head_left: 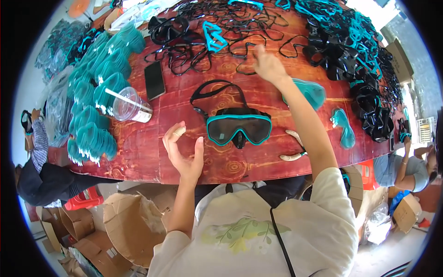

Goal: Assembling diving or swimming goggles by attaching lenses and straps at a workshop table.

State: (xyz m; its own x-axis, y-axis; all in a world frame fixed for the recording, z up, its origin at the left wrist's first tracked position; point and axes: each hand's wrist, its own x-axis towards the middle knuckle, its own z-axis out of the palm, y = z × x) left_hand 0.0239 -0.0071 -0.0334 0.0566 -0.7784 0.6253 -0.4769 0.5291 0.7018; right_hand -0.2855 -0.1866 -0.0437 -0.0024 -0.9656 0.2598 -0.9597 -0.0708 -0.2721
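Observation:
A diving mask (239,129) with a teal rim, dark lenses and a black nose piece lies in front of me. Its black strap (215,84) loops away from me on the table. Left of the mask, my left hand (183,154) is raised with fingers and thumb apart, holding nothing; one finger has a pale wrap. My right arm stretches far over the table. My right hand (270,67) is by a tangle of thin black straps (247,51), one finger stretched out and some others hidden. Under that forearm lie teal lens-shaped pieces (310,93), partly covered.
Stacks of teal pieces (94,134), a plastic cup with straw (131,105) and a phone (154,81) sit at left. Black mask bodies (369,104) pile up at right. A teal frame (214,37) lies at the back. Cardboard boxes (131,221) stand below; people sit at both sides.

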